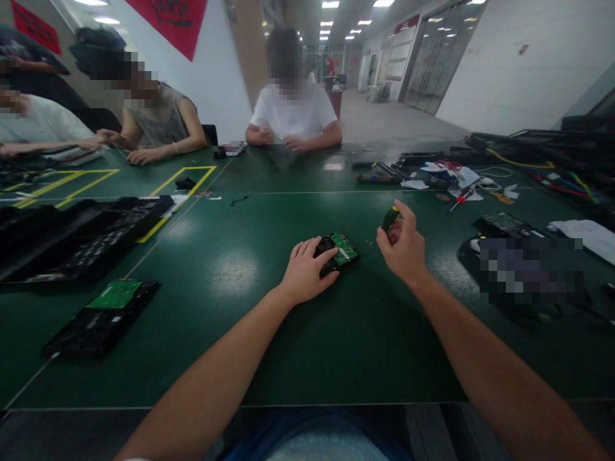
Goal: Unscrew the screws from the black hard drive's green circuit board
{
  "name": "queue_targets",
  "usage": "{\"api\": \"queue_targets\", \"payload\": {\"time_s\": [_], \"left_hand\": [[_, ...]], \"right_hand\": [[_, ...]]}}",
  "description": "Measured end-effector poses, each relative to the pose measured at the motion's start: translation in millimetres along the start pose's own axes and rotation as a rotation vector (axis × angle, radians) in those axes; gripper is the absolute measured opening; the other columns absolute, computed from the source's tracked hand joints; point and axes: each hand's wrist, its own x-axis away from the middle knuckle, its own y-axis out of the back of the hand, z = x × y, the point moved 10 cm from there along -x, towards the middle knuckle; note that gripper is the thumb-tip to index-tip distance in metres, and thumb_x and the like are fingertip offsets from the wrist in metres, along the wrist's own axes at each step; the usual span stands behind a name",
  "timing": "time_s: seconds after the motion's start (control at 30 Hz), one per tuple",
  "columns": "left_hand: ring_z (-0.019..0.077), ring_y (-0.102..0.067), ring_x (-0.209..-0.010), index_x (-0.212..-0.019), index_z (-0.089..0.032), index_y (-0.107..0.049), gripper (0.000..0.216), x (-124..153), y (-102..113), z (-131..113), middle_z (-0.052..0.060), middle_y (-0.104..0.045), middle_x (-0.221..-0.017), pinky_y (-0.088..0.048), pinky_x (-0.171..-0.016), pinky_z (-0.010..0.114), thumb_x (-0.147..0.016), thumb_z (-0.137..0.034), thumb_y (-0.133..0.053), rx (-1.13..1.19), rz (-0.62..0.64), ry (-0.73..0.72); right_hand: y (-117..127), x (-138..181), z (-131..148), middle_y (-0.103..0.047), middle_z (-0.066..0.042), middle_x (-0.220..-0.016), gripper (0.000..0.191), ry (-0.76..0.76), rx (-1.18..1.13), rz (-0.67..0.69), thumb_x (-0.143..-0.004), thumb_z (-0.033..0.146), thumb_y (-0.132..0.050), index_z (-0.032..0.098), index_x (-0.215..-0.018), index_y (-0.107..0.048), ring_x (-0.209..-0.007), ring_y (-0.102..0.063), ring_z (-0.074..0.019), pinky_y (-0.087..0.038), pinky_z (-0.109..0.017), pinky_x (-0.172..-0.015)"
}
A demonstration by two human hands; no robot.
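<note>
Hard drive (344, 248) with a green circuit board lies on the green table (192, 349), near the middle of the scene. The left hand (307, 272) rests on its left part, palm down, fingers spread wide over the black casing, with one finger reaching to the edge of the board. To the right, apart from the drive, the right hand (403, 246) is raised in a narrow grip, thumb and fingers closed on a screwdriver (391, 218) with a dark green and yellow handle; its tip cannot be made out. Tiny pale bits (369, 242) lie on the table between drive and right hand.

On the left stands a long black tray (103, 240), its low walls enclosing a hollow. Rows of small pale marks show inside it, but whether they are loose parts or cut-outs cannot be told, and the rest of its inside is too dark to read. Nearer, on the left, sits another drive (113, 296), its green board facing up.

On the right, one more green-boarded drive (507, 223) lies just beside a dark bundle (469, 253), mostly blurred out, so its contents cannot be told. Farther right are a red-handled screwdriver (462, 199), scraps of paper (459, 174) and a heap of black parts and cables (528, 153).
</note>
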Motion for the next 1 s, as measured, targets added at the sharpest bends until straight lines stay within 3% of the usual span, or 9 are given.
{"api": "queue_targets", "payload": {"time_s": [0.13,0.3,0.47,0.67,1.0], "left_hand": [[0.0380,-0.037,-0.155,-0.153,-0.029,-0.058,0.060,0,-1,0,0.014,-0.042,-0.166,-0.029,-0.126,0.062,-0.097,-0.050,-0.067,0.011,-0.005,-0.008],[0.0391,-0.035,-0.156,-0.153,-0.029,-0.057,0.061,1,-4,0,0.014,-0.041,-0.167,-0.028,-0.126,0.063,-0.097,-0.049,-0.068,0.005,-0.005,-0.008],[0.0388,-0.035,-0.156,-0.154,-0.028,-0.056,0.061,1,-5,0,0.016,-0.039,-0.168,-0.028,-0.126,0.063,-0.097,-0.049,-0.067,-0.005,-0.005,-0.011],[0.0392,-0.035,-0.156,-0.152,-0.030,-0.058,0.059,1,-7,0,0.015,-0.039,-0.169,-0.029,-0.125,0.063,-0.097,-0.048,-0.068,-0.008,-0.008,-0.012],[0.0391,-0.033,-0.158,-0.153,-0.029,-0.057,0.059,2,-6,-1,0.015,-0.038,-0.169,-0.028,-0.126,0.062,-0.098,-0.048,-0.067,-0.016,-0.001,-0.014]], "right_hand": [[4,0,-4,-0.073,-0.006,-0.099,0.076,-0.003,-0.035,-0.031,-0.095,0.039,-0.065,0.026,-0.163,-0.032,-0.074,-0.072,-0.0231,-0.064,-0.044,-0.077],[-3,5,14,-0.074,-0.010,-0.112,0.079,0.046,-0.150,0.015,-0.099,0.038,-0.059,0.026,-0.166,-0.019,-0.085,-0.076,-0.0249,-0.066,-0.044,-0.079],[-8,13,33,-0.074,-0.009,-0.115,0.076,0.060,-0.171,0.061,-0.099,0.041,-0.061,0.030,-0.164,-0.024,-0.083,-0.075,-0.0239,-0.067,-0.046,-0.082],[-14,16,32,-0.067,-0.011,-0.138,0.075,0.055,-0.205,0.088,-0.099,0.041,-0.062,0.034,-0.164,-0.025,-0.096,-0.076,-0.0259,-0.068,-0.050,-0.089],[-18,18,33,-0.068,-0.011,-0.138,0.075,0.065,-0.238,0.116,-0.101,0.042,-0.060,0.034,-0.165,-0.023,-0.097,-0.078,-0.0261,-0.068,-0.050,-0.089]]}}
